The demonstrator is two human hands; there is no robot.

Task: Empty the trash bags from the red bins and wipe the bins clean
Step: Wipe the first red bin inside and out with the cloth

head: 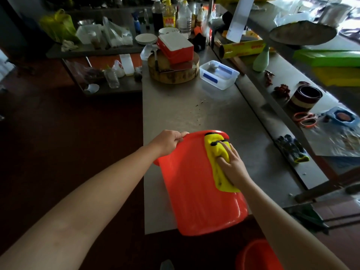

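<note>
A red bin (194, 191) lies on its side on the steel table (185, 110), its mouth pointing away from me and its base toward me. My left hand (170, 142) grips the bin's rim at the left. My right hand (232, 162) presses a yellow cloth with black trim (218, 172) flat against the bin's outer wall near the rim. A second red bin (257, 256) stands low at the bottom edge, partly behind my right forearm. No trash bag shows in either bin.
Further along the table are a clear plastic box with blue clips (219, 75), a round wooden chopping block (173, 71) and a red-and-white cooler box (175, 47). Dark gloves (294, 151), scissors (304, 118) and a tape roll (303, 97) lie on the right shelf. Dark floor lies left.
</note>
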